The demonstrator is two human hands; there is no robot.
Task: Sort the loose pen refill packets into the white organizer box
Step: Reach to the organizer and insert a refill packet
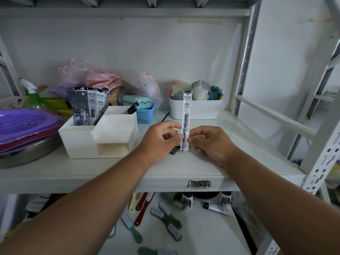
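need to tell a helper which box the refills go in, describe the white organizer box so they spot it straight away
On the middle shelf, left of the two hands, stands the white organizer box, stepped, with an open slot low in front. Unlike the white bin of cloths behind, black-and-white refill packets stand in its rear compartment.

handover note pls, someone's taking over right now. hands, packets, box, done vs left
Left hand and right hand: both pinch the lower end of one refill packet, held upright over the shelf, right of the organizer.
Done: several packets stand in the organizer's back-left compartment, one in the back-right.
Left: slot the held packet in. A dark item lies under the left hand, possibly another packet; cannot tell.
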